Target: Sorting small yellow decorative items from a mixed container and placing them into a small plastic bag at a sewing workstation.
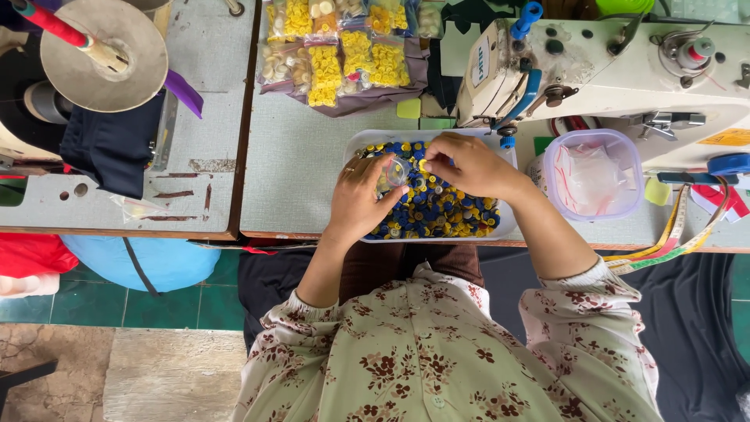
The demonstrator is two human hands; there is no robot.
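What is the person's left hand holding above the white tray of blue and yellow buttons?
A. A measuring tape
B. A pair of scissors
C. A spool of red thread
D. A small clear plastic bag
D: the left hand grips a small clear plastic bag over the white tray, while the right hand pinches at the bag's top.

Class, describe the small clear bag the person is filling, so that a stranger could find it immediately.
Start at the white sewing machine; just below its head sits a white tray of blue and yellow buttons. Over it, the left hand holds the small clear bag, the only transparent thing among the buttons.
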